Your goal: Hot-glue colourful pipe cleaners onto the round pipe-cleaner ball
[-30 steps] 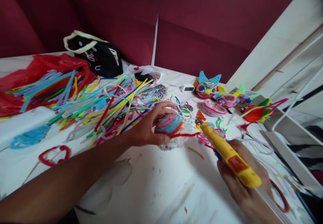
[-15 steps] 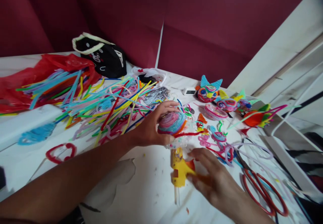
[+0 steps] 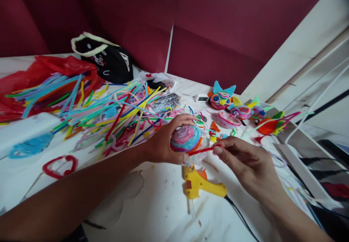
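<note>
My left hand (image 3: 163,143) is closed round a coiled disc of pink, blue and orange pipe cleaners (image 3: 185,138), held just above the white table (image 3: 163,205). A red pipe cleaner (image 3: 203,150) sticks out from the disc's right edge. My right hand (image 3: 247,162) pinches the free end of that red pipe cleaner between thumb and fingers. A yellow glue gun (image 3: 200,186) lies on the table below the disc, between my two hands, with its black cord running toward the lower right.
A big heap of loose coloured pipe cleaners (image 3: 109,114) covers the table's left middle, beside a red plastic bag (image 3: 40,71) and a black bag (image 3: 106,60). Finished coiled faces (image 3: 222,97) and an orange piece (image 3: 269,125) sit at the back right. A red loop (image 3: 58,165) lies front left.
My right hand held the glue gun up, then laid it on the table. It has now let go and taken the red pipe cleaner's end. My left hand has kept the disc.
</note>
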Available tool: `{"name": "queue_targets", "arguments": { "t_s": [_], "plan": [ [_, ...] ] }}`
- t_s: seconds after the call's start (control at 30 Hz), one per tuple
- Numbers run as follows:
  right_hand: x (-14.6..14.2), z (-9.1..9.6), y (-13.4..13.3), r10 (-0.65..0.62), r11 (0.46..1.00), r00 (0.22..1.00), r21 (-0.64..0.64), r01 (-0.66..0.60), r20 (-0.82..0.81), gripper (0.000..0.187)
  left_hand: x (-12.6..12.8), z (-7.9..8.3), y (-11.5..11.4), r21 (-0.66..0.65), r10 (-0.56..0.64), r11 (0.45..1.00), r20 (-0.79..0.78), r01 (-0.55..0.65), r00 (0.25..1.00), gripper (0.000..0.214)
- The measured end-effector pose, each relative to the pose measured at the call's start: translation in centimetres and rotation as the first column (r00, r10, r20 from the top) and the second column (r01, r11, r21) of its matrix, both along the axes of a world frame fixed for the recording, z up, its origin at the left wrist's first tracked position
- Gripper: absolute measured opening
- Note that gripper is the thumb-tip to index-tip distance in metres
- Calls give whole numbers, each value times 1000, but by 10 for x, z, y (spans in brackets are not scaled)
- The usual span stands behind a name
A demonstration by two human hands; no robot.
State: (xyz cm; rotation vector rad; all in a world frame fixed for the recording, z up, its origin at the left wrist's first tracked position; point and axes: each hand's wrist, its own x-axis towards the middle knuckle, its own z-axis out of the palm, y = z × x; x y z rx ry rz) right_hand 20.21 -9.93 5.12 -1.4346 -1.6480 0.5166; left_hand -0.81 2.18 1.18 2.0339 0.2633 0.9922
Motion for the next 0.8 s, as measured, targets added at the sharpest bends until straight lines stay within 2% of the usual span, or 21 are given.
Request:
{"name": "queue_targets", "arguments": {
  "t_s": [0.13, 0.53, 0.67, 0.8],
  "plan": [
    [-2, -1, 9, -10, 999, 1000, 43, 9, 22, 12, 0, 3, -3, 20, -6, 1000, 0, 6, 1000, 87],
    [-7, -7, 21, -17, 1000, 998, 14, 18, -64, 13, -2, 4, -6, 60, 16, 998, -36, -14, 999, 88],
    [-9, -10, 22, -24, 1000, 986, -15, 22, -167, 15, -2, 3, -6, 68, 34, 997, -75, -29, 997, 87],
    [-9, -12, 25, -38, 995, 940, -102, 3, -340, 20, 0, 3, -6, 121, 45, 992, -97, -33, 994, 87]
  ]
}}
